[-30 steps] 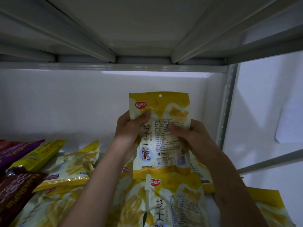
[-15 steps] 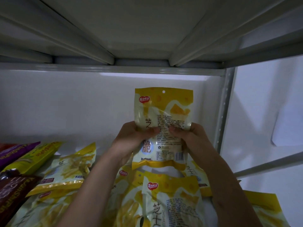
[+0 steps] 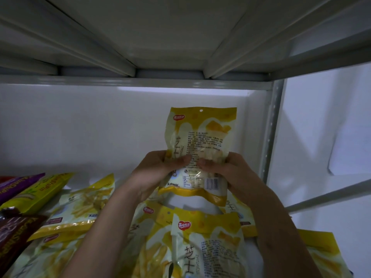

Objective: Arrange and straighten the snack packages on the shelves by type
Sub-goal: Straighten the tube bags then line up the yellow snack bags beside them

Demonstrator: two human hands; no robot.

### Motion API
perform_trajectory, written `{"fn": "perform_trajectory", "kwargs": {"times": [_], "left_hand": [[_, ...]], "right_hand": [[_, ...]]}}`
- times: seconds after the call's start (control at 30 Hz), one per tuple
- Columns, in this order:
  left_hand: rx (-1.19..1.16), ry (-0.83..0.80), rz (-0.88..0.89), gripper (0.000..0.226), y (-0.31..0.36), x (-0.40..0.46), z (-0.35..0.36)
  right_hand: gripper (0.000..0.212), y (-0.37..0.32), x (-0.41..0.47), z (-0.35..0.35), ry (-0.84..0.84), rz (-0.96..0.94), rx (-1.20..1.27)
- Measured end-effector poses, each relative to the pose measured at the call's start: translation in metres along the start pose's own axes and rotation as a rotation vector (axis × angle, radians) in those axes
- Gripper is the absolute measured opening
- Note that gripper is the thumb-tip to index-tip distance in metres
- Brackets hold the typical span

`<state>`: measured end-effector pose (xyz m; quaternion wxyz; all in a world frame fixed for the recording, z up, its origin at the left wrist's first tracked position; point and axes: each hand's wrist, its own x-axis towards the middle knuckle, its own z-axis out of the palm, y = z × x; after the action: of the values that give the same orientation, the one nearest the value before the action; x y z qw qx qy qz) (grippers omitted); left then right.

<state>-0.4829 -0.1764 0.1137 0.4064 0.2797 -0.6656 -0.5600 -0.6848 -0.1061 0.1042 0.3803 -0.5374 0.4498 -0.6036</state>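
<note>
Head view: both hands raised in front of the shelf's back wall, sharing one bag.
Left hand (image 3: pixel 158 173): curled round the left edge of the yellow cheese-stick bag (image 3: pixel 200 145), thumb laid across the printed back panel, fingers hidden behind.
Right hand (image 3: pixel 226 173): mirrors that grip on the right edge, thumb on the panel, nearly meeting the other thumb at mid-bag.
Why held so: probably to keep the soft pouch flat and upright, hang hole on top, so it can be squared before being set down with its kind.
Bag relative to hands: pinched a little below its middle; top half stands clear above the thumbs, bottom seal hangs just under the palms.
Bag relative to shelf: lifted off the pile, in front of the white back wall (image 3: pixel 80 127), left of the metal upright (image 3: pixel 271 127), below the upper shelf's underside (image 3: pixel 160 37).
Beneath the forearms: more matching yellow cheese-stick bags (image 3: pixel 200 247) lying overlapped and skewed, some face up, some back up.
Far left: a yellow-green packet (image 3: pixel 40 189), a purple packet (image 3: pixel 16 185) and a dark brown packet (image 3: pixel 14 235), a different product, grouped apart.
Stage, as judged: sorting underway, yellow pile not yet straightened.
</note>
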Motion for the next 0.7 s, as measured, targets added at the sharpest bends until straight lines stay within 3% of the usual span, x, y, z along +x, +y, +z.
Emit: {"fn": "perform_trajectory", "kwargs": {"times": [0.2, 0.3, 0.43, 0.57, 0.6, 0.7], "left_hand": [[0.170, 0.127, 0.074, 0.025, -0.003, 0.006, 0.003], [0.123, 0.166, 0.073, 0.021, -0.002, 0.004, 0.009], [0.087, 0.133, 0.069, 0.028, -0.002, 0.003, 0.009], [0.082, -0.041, 0.003, 0.039, -0.001, 0.000, 0.004], [0.095, -0.049, -0.006, 0.038, -0.002, 0.000, 0.005], [0.124, 0.015, 0.014, 0.032, -0.004, 0.000, 0.009]], "right_hand": [[0.054, 0.002, 0.000, 0.000, -0.012, 0.003, 0.001], [0.055, 0.000, 0.001, 0.004, -0.006, 0.021, -0.016], [0.034, 0.005, 0.005, -0.001, 0.078, 0.019, -0.088], [0.016, 0.007, 0.005, -0.006, 0.123, 0.018, -0.025], [0.005, 0.007, 0.004, -0.007, 0.119, 0.015, -0.033], [0.007, 0.007, 0.002, -0.008, 0.095, 0.025, -0.027]]}}
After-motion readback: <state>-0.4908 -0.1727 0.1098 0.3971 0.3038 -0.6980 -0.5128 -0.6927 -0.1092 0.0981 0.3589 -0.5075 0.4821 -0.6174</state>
